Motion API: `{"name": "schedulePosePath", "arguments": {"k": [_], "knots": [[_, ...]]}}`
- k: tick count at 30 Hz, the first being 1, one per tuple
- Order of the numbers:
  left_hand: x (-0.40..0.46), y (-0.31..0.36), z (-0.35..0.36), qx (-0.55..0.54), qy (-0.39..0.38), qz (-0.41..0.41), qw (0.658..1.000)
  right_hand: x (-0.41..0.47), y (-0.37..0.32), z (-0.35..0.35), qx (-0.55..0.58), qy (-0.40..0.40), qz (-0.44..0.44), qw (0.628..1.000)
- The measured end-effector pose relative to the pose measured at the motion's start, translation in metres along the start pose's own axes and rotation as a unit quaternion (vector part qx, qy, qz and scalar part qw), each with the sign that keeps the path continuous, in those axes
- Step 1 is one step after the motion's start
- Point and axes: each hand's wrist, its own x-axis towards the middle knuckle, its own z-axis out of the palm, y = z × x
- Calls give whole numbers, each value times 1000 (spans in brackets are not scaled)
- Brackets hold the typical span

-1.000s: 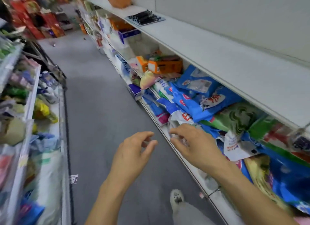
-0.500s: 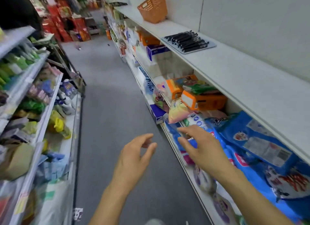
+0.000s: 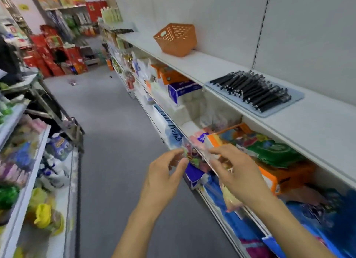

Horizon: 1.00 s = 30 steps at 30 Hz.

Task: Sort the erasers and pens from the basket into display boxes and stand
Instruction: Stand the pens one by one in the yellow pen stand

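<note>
Approach step: orange basket [image 3: 176, 39] at the shelf's [image 3: 308, 126] far end, black pens [image 3: 252, 90] on a tray [image 3: 289, 103] mid-shelf; left hand [image 3: 163, 177] and right hand [image 3: 238, 176] relaxed, empty-gripped; next, reach the basket.

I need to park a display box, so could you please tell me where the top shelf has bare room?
Free: between the orange basket and the pen tray, and right of that tray on the top shelf. Crowded: the lower shelf, packed with goods.
</note>
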Motion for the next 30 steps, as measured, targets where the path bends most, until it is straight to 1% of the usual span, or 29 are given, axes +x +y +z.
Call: {"name": "schedulePosePath", "arguments": {"k": [3,6,9,12,14,16,17,19,22,24,25,26,28,30], "knots": [[82,-15,-22,-26,-42,16,999,63,-5,13,-32,41,23,998],[162,-29,-26,-19,-88,44,995,113,3,13,-72,92,62,991],[228,-31,-10,-14,-130,79,988,147,18,5,-116,125,112,979],[285,-25,15,-15,-176,132,975,176,34,-5,-159,169,152,961],[322,-22,34,-1,-202,171,964,191,50,-15,-209,191,186,941],[354,-18,51,22,-227,204,952,201,64,-31,-255,224,239,910],[371,-15,59,35,-240,216,946,205,70,-42,-272,239,275,891],[404,-7,75,68,-273,226,933,208,81,-62,-294,235,373,848],[448,8,100,128,-325,203,915,206,97,-81,-295,192,516,781],[470,19,115,177,-347,202,898,202,107,-84,-291,178,573,746],[479,25,122,186,-371,191,889,201,111,-84,-282,174,595,732],[487,30,129,179,-406,165,881,201,112,-83,-266,175,614,722],[498,37,137,126,-476,85,866,202,110,-80,-224,193,638,711],[507,42,138,58,-529,19,846,206,105,-78,-183,232,635,714]]}}
